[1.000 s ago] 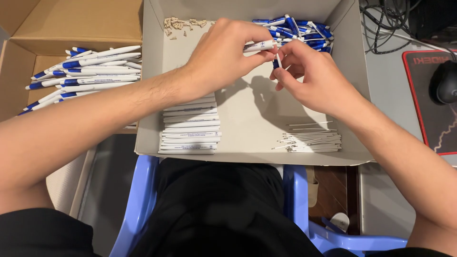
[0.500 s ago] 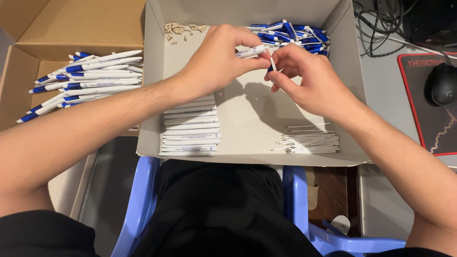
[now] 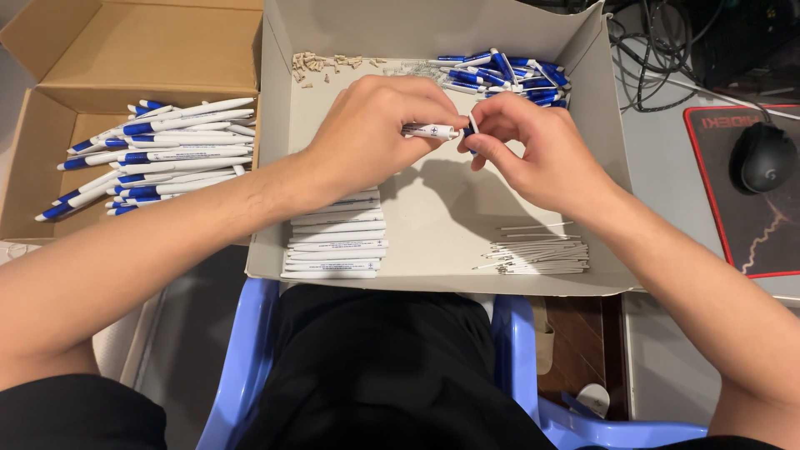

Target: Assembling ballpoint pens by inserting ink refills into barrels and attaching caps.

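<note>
Now, each place below is told from the grey box.

Grey box (image 3: 433,225): shallow, open-topped cardboard tray lying across the person's lap, above a blue plastic chair (image 3: 250,350).

Left hand (image 3: 371,133): over the middle of the grey box, fingers curled and pinching a white pen barrel (image 3: 431,131) that lies level, its open end pointing at the other hand.

Right hand (image 3: 533,150): over the middle of the grey box, just right of the barrel, thumb and fingertips pressed together on a small blue pen part (image 3: 471,129); barrel and part meet or nearly meet, I cannot tell which.

Blue pen parts (image 3: 508,71): loose heap in the far right corner of the grey box.

Small tan bits (image 3: 321,62): scattered along the far left wall inside the grey box.

White barrels (image 3: 333,237): neat stack at the near left inside the grey box, partly under the left wrist.

Thin refills (image 3: 537,254): small bundle at the near right inside the grey box.

Brown box (image 3: 125,58): open carton touching the left side of the grey box, holding finished white-and-blue pens (image 3: 158,150) laid roughly parallel.

Mouse (image 3: 762,158): black, on a red-edged pad on the table, well right of the grey box.

Cables (image 3: 658,50): dark tangle beyond the far right corner of the grey box.
</note>
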